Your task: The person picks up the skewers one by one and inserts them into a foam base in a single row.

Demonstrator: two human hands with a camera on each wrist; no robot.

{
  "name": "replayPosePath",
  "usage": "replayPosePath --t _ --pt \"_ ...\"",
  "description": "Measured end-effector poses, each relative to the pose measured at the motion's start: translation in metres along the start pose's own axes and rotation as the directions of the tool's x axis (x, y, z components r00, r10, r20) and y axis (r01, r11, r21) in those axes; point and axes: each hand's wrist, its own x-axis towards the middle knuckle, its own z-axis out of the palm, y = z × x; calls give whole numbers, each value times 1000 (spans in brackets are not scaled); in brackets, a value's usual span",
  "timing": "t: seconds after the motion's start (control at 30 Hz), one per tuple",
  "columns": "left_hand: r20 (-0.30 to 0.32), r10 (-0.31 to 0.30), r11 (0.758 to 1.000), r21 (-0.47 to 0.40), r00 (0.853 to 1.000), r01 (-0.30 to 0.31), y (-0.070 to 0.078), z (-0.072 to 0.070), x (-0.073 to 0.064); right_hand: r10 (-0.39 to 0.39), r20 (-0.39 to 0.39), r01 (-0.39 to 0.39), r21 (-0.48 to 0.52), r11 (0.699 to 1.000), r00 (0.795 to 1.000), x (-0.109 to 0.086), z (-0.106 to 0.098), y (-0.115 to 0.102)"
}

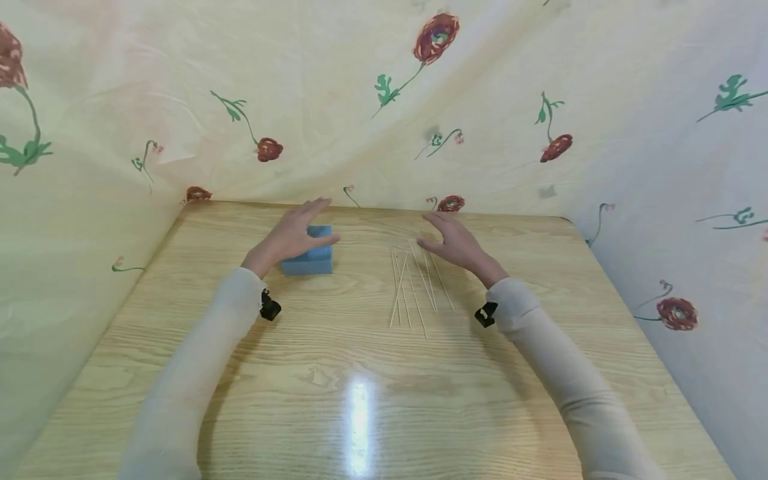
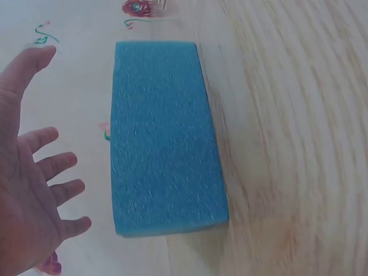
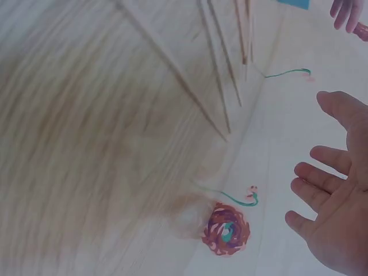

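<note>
My left hand [image 1: 292,231] hovers over a blue foam block [image 1: 308,267], thumb and fingers spread, holding nothing. The left wrist view has the block [image 2: 164,138] large in the middle, with a gap between it and the fingertips of the hand [image 2: 29,201]. Several thin wooden skewers [image 1: 398,297] lie loosely fanned and partly crossed to the right of the block. Above their far ends is my right hand [image 1: 456,241], its fingers extended and nothing in them. The right wrist view shows the skewers' ends [image 3: 179,79] apart from that hand [image 3: 339,195].
A wood-grain table [image 1: 300,373] lies under everything, with a bright light reflection near the front. Flower-printed cloth [image 1: 336,100] stands behind it and along both sides. Each sleeve cuff carries a small black wrist camera [image 1: 270,307].
</note>
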Motion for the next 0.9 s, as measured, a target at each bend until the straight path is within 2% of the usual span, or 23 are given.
replayPosePath --t 0.27,0.43,0.57,0.9 --pt "-7 0 996 -84 1000 -1 -16 -1 -8 51 68 -52 10 999 996 -8 0 9" --pt "8 -12 993 -117 1000 13 -26 -2 -14 62 108 -69 55 996 992 -12 1 13" --pt "23 -10 989 -150 1000 13 -35 -3 -19 54 125 -64 81 995 991 -15 4 19" --pt "81 -9 985 -168 997 23 -52 -12 -32 31 169 -54 138 989 985 -18 10 37"
